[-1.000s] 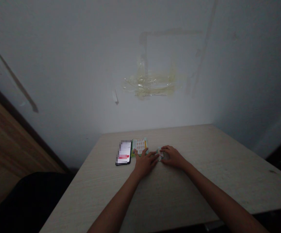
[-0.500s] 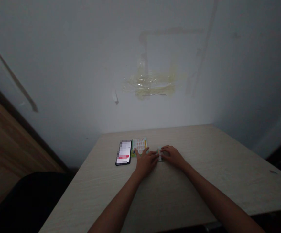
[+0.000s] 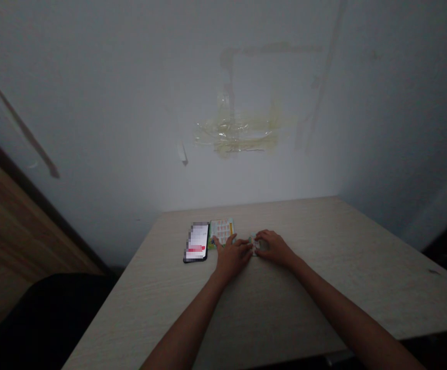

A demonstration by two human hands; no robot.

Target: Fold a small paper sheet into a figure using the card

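Both my hands rest near the far middle of a pale wooden table. My left hand lies flat with fingers spread, its fingertips on the edge of a green and orange printed card sheet. My right hand has its fingers curled round a small pale printed piece held between the two hands; the left fingertips touch it too. A black phone with a lit screen lies just left of the card sheet.
A white wall with old yellowed tape marks rises right behind the table. A wooden panel stands at the left, and a dark shape sits below it by the table's left edge.
Almost nothing has moved. Both hands have shifted slightly away from me on the table, still closed round the small piece.
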